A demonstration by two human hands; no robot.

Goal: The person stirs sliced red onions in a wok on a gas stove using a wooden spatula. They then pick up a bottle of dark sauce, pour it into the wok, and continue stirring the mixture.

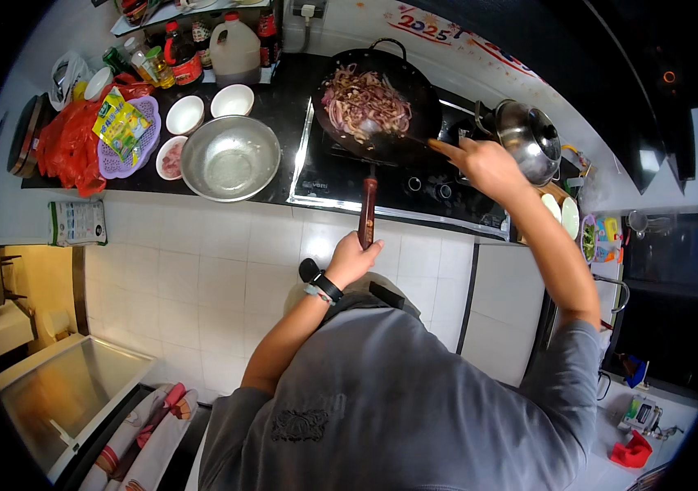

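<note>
A black wok (pixel 422 104) sits on the left burner of the gas stove (pixel 337 178). Sliced red onion mixed with pale strips (pixel 367 104) fills its left and middle part. My left hand (pixel 352 261) grips the wok's reddish-brown wooden handle (pixel 368 205). In my right hand (pixel 489 169) is the wooden handle of a spatula (pixel 441 147), which points left into the wok. The spatula's head is hard to make out among the food. A smaller loop handle (pixel 389 44) stands at the wok's far rim.
A lidded steel pot (pixel 527 138) stands right of the wok, close to my right forearm. Left of the stove are a steel basin (pixel 230 156), white bowls (pixel 185 115), a small bowl of raw meat (pixel 171 158) and a purple basket (pixel 119 166). Bottles (pixel 183 58) line the wall.
</note>
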